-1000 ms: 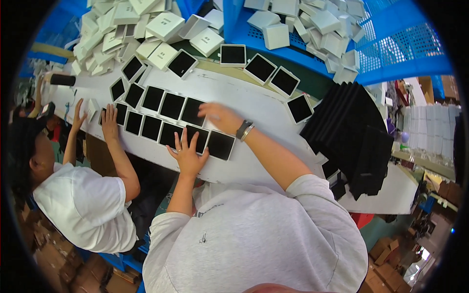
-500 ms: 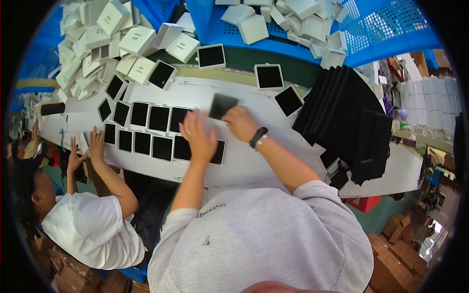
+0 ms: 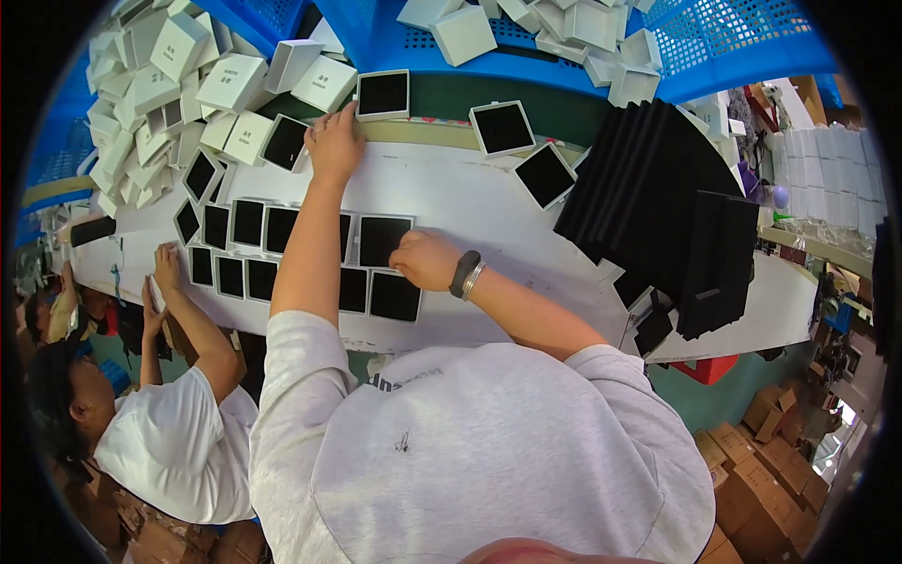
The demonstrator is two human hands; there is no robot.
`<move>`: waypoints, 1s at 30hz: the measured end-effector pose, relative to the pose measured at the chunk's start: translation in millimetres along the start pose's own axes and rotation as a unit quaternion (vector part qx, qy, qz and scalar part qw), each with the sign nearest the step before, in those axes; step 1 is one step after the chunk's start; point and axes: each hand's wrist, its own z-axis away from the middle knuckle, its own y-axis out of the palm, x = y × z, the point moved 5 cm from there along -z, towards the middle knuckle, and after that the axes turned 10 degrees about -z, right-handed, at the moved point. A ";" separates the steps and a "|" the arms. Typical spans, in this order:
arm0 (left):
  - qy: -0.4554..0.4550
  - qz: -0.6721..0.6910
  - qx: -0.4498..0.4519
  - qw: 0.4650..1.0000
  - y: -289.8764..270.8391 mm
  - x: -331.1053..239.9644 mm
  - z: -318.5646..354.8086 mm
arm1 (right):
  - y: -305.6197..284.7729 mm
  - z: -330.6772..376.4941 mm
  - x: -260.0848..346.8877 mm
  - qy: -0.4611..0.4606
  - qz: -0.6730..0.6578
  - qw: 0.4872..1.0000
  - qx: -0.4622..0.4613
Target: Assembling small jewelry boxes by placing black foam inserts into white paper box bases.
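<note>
The person's bare left hand [image 3: 335,146] is resting at the white table's [image 3: 470,197] far edge, its fingers spreading between two shallow, square white boxes with black inlays: the tilted one [image 3: 285,143] is lying just beside the fingers on the left, and the straighter one [image 3: 383,94] is lying just beyond them on the right. I cannot tell whether this hand is gripping either.

The bare right hand [image 3: 429,261], wearing a dark wristband [image 3: 463,273] and a silver-coloured metal bangle [image 3: 476,281], is holding its fingers close together at the right side of another black-inlaid white box [image 3: 381,238]. The fingertips are touching that side; whether they are clamping it, I cannot tell. This box is forming the right end of the farther of two rows running along the table's near edge. Below it, a similar box [image 3: 395,297] is ending the nearer row. The left forearm [image 3: 315,246] is hiding part of both rows.

Farther right, two more black-inlaid boxes, one upper [image 3: 503,128] and one lower [image 3: 545,176], are lying along the far edge, the lower one just beside a fanned stack of black sheets [image 3: 611,179] at the table's right end. A heap of plain white boxes [image 3: 150,103] is covering the far left corner. Near the left end, a co-worker in a white shirt [image 3: 174,451] is holding both hands above the near edge.
</note>
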 end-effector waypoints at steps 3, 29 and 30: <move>0.004 0.002 -0.001 1.000 7.3 -0.4 -5.0 | 5.1 0.4 9.0 -0.113 -0.058 0.991 -0.036; 0.229 0.123 -0.012 0.965 -45.5 -16.3 30.1 | -33.0 -31.5 -17.0 -0.029 -0.063 0.961 -0.268; 0.191 0.211 -0.028 0.958 -47.2 -14.3 27.2 | -34.1 -29.9 -12.4 -0.031 -0.063 0.961 -0.268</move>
